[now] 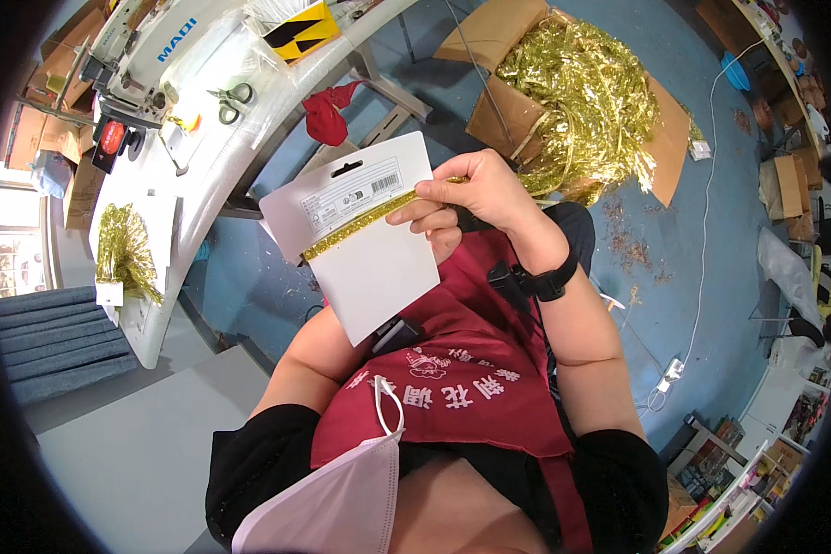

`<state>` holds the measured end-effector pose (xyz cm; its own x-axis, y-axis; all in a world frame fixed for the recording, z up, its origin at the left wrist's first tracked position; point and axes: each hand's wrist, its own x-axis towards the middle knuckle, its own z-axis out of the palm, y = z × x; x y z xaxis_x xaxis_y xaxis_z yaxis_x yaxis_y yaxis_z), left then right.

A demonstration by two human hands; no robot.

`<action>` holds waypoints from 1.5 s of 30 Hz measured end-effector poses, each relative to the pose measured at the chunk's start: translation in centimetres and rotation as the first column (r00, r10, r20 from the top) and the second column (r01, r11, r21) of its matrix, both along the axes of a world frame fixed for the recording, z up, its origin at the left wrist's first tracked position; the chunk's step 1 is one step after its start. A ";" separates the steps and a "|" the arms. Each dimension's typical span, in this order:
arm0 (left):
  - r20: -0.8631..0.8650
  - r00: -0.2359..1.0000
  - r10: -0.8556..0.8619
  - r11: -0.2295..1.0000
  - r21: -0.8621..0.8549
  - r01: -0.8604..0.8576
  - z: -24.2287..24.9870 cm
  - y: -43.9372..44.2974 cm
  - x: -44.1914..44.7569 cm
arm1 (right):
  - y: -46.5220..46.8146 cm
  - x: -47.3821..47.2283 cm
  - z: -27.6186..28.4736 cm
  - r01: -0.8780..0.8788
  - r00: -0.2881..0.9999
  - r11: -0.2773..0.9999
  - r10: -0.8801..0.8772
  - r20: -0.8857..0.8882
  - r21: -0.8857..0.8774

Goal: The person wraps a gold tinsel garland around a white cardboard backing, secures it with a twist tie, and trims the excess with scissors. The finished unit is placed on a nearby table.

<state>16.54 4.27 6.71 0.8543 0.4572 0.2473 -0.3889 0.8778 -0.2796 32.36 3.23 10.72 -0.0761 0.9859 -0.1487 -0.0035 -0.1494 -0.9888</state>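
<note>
A white card (381,280) with a hang slot and printed label is held over my lap. Across its middle lies a shiny gold band (360,225), reaching the card's right edge. My left hand (434,225) is mostly hidden behind the card; the visible fingers curl around its right edge and rest near the band. Between thumb and index finger, my right hand (485,187) pinches the gold band at that edge. Just beyond the right hand, a heap of gold tinsel fringe (582,104) spills from an open cardboard box (668,138) on the floor.
Scissors (232,102) lie by an MAQI sewing machine (156,55) on the white table (211,201). A carded tinsel bundle (124,253) rests at the table's near end. Red cloth (329,114) hangs below its edge. A white cable (708,228) crosses the floor at right.
</note>
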 end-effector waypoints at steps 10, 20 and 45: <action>-0.721 0.590 0.365 0.863 0.500 0.077 -3.1 1.8 -2.3 | -0.5 1.6 -2.4 0.135 0.988 0.989 -0.138 -0.062 -0.055; -0.726 0.252 0.640 0.759 0.649 -0.054 -3.1 3.2 -7.0 | -1.3 4.3 -4.8 0.228 0.972 0.971 -0.223 0.073 -0.065; -0.540 0.230 0.810 0.522 0.842 0.137 -1.7 2.7 -0.6 | -0.8 0.5 -2.7 0.012 0.976 0.967 -0.067 0.209 0.256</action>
